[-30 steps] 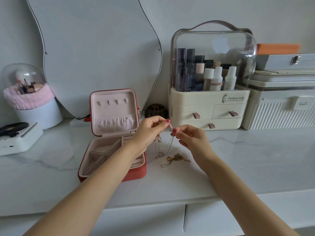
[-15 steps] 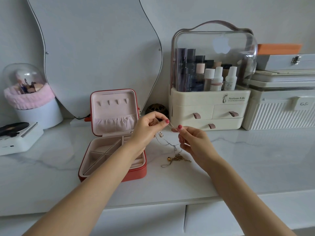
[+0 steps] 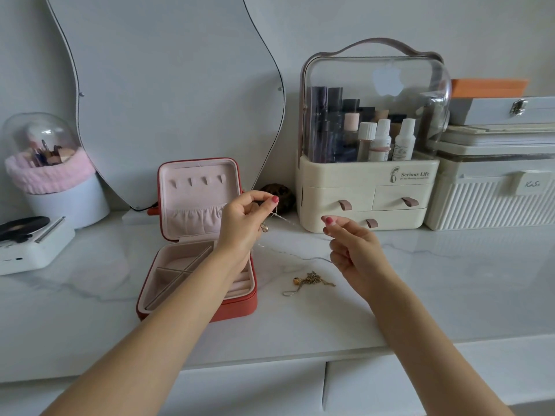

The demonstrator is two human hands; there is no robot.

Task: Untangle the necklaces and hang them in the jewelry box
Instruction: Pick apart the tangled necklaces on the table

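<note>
Head view, left hand: the left hand (image 3: 243,226) is raised in front of the open jewelry box (image 3: 192,235), thumb and forefinger pinched on one end of a thin silver necklace (image 3: 282,219); a small pendant hangs just under its fingers.
Head view, right hand: the right hand (image 3: 354,250) has its fingers curled and appears to pinch the chain's far end, though the contact is too fine to see clearly.
Chain between hands: spread out, sagging a little.
Second necklace: a gold necklace (image 3: 309,280) lies bunched on the countertop (image 3: 420,295), below and between both hands.
Handling: very light, limp, slippery; thin links likely kink or snap if yanked.
Where to hold: best pinched near the clasp ends, pulled gently.
Hooks: in the lid, behind the left hand.
</note>
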